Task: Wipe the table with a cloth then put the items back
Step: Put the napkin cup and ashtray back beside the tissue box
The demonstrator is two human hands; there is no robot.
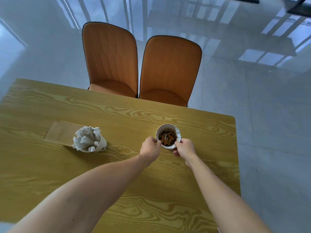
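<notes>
Yellow-grained wood makes up the surface (117, 165), and both of my bare forearms reach across it to one object: a small white cup (168, 134) stained brown inside and holding orange and pale stub-like pieces. I take this cup as my landmark.

My left hand (150, 148) is at the cup's left side, its fingers (155, 140) curled against the rim and wall. My right hand (185, 148) is at the cup's right and near side, its fingers (178, 145) curled round the wall, with a fingertip showing below the cup's base edge. Both hands grip the cup between them. I cannot tell whether the cup's base rests on the surface or sits just above it.

Left of the cup, well apart from it, stands a white paper cup (89, 140) packed with folded white paper slips, tilted away from the landmark. Just beyond that paper cup, farther left of the landmark, a flat rectangular wooden board (59, 132) lies on the surface, its near corner hidden behind the slips.

Beyond the cup, past the surface's far edge, two orange upholstered chairs (170, 68) with dark piping stand side by side, touching or nearly so. Glossy pale floor tiles (252, 106) lie to the right of the cup, beyond the surface's rounded corner.
</notes>
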